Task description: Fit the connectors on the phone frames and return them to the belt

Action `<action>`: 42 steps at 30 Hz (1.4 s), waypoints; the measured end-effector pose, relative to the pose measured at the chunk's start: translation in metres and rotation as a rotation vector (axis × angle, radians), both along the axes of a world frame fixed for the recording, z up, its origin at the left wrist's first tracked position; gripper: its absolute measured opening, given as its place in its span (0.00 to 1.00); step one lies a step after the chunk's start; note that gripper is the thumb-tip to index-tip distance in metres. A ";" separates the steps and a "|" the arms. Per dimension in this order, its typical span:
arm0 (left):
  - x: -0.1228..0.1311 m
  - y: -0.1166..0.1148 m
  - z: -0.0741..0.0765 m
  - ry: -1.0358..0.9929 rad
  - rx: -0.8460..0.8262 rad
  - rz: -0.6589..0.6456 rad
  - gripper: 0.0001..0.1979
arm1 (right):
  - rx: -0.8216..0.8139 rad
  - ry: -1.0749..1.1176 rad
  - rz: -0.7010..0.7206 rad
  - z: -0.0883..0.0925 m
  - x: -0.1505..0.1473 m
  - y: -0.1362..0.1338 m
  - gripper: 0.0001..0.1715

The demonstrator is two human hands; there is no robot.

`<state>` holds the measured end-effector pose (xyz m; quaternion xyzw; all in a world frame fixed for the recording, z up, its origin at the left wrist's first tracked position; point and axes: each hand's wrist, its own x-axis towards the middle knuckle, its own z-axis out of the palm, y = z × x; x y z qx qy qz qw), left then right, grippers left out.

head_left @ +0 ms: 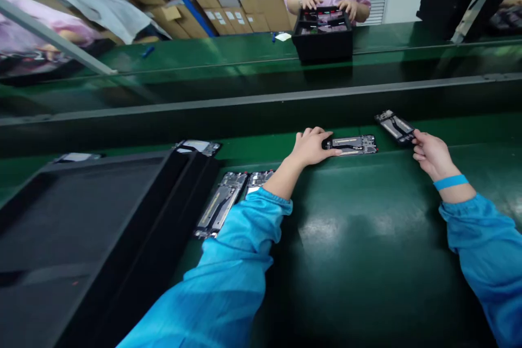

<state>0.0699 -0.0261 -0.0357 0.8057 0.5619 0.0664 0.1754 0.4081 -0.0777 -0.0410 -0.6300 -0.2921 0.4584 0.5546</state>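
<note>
My left hand (312,147) grips the left end of a phone assembly with an exposed circuit board (353,145), which lies flat near the far edge of the green work surface (350,261). Pinched by its near right corner, a second phone assembly (395,127) hangs tilted from the fingers of my right hand (433,155). Two more assemblies lie left of my left forearm: one (222,204) in full view, the other (256,180) partly hidden behind the blue sleeve.
A large black tray (93,217) fills the left side, with assemblies (198,147) (77,157) at its far edge. Beyond a raised metal ledge (261,99), a person in pink holds a black box (324,43). Shelves with cardboard boxes (267,11) stand behind.
</note>
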 end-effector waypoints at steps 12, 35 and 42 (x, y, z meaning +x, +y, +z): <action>0.015 0.013 0.054 -0.105 -0.132 0.048 0.15 | 0.204 -0.417 -0.030 -0.023 -0.007 0.009 0.09; 0.002 -0.202 -0.004 -0.122 0.173 -0.135 0.21 | -0.094 -1.048 1.090 0.032 -0.087 -0.124 0.23; 0.019 -0.194 -0.003 -0.292 0.212 -0.202 0.11 | -0.117 -1.268 1.163 0.038 -0.112 -0.146 0.22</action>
